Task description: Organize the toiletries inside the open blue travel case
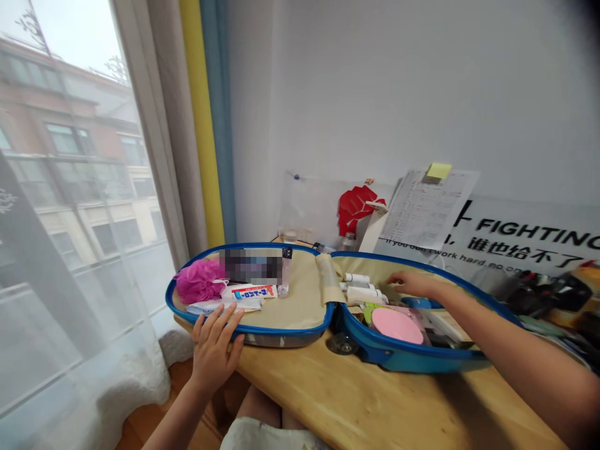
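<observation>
An open blue-rimmed suitcase lies flat on the wooden table, its two halves side by side. My left hand rests with spread fingers on the front rim of the left half, holding nothing. That half holds a pink bath puff, a white-and-red tube box and a pixelated item. My right hand hovers with loosely curled fingers over the right half, just beyond several small white bottles. A round pink pad lies below it.
A sheer curtain and window fill the left side. Behind the suitcase stand a printed sheet with a yellow sticky note, a red fist cutout and a "FIGHTING" poster. Assorted clutter sits at the table's right.
</observation>
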### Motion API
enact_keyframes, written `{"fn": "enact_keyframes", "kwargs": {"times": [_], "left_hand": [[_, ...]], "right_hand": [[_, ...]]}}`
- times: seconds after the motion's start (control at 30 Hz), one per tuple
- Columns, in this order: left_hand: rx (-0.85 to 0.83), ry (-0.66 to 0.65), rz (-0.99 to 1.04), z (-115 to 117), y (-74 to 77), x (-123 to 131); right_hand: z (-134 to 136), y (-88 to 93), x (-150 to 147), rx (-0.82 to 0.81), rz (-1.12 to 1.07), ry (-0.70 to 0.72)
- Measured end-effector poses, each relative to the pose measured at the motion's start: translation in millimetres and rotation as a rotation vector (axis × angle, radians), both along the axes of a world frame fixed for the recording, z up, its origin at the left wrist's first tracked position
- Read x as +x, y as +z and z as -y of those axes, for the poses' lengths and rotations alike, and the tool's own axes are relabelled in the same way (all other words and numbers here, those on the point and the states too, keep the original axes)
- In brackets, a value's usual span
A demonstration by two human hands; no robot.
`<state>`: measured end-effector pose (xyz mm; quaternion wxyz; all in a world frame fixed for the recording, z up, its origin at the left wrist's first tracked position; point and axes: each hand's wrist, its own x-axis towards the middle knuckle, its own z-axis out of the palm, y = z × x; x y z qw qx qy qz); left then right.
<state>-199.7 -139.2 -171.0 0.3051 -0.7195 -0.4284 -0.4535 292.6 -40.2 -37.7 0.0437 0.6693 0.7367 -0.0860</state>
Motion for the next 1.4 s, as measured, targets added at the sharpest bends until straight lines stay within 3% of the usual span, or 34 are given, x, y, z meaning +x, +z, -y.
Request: {"fn": "enact_keyframes", "kwargs": {"times": [0.13, 0.27, 0.63, 1.0, 1.13, 1.23, 1.3, 1.4], "left_hand": [[0.004, 0.004, -0.007, -1, -0.9, -1], [-0.011, 0.004, -0.002, -2, -2.2, -2], [-0.031, -0.008, 0.035, 1, -0.4, 1], [-0.039, -0.029, 0.082, 2, 3.3, 4], [-0.037, -0.029, 0.095, 3, 3.4, 5], [-0.035, -0.007, 0.038, 2, 2.1, 3], [-0.034, 0.003, 0.022, 1, 1.9, 2], [-0.025, 0.000, 0.029, 1, 3.0, 2]], "right_hand": [[-2, 2.9, -32, -0.065, -0.124, 0.102], [15, 9.5, -49, -0.150, -0.141, 0.134], [65, 22.1, -34, -0.203, -0.070, 0.081], [69, 17.2, -31, -0.167, -0.170, 0.095], [69, 34.3, -25, -0.228, -0.305, 0.083], [63, 57.9, -25, -0.152, -0.605, -0.053], [56, 73.8, -36, -0.070, -0.805, -0.121], [43, 88.2, -74, -0.044, -0.895, -0.067]]}}
